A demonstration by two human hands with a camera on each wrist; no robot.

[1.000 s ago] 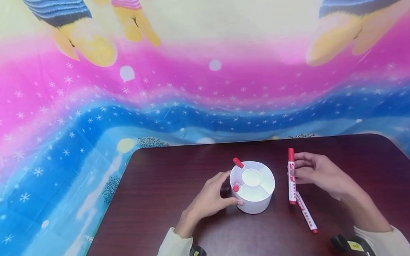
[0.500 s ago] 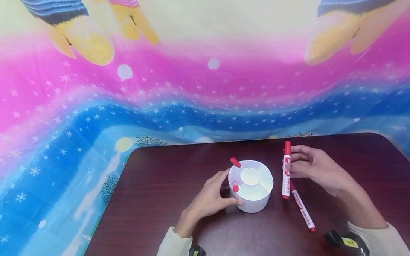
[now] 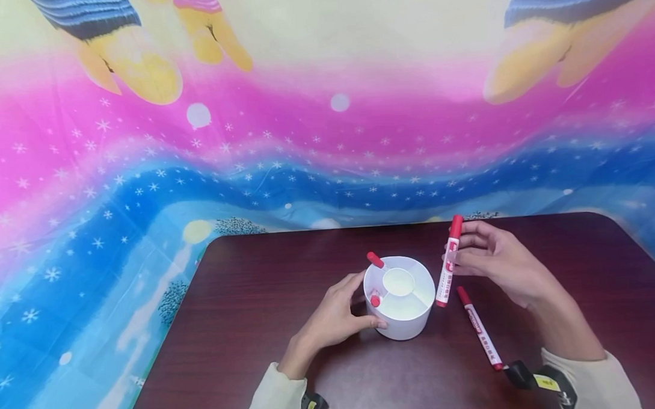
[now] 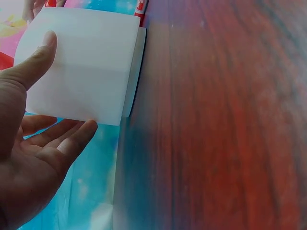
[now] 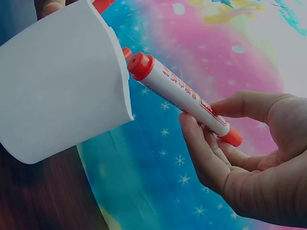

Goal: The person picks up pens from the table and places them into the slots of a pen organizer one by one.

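A round white pen holder with divided compartments stands on the table, two red-capped markers leaning inside its left part. My left hand holds its left side; in the left wrist view the thumb lies on the white wall, with the fingers around the other side. Just right of the rim, my right hand pinches a red and white whiteboard marker between thumb and fingers. That marker is tilted, its lower red end close to the holder's rim in the right wrist view.
Another red and white marker lies on the dark wooden table, right of the holder and below the right hand. A colourful patterned cloth hangs behind the table's far edge. Both wrists carry black camera mounts.
My right hand has moved left and slightly up with the marker, which has gone from upright to tilted, its lower end now by the holder's rim. The left hand stays on the holder.
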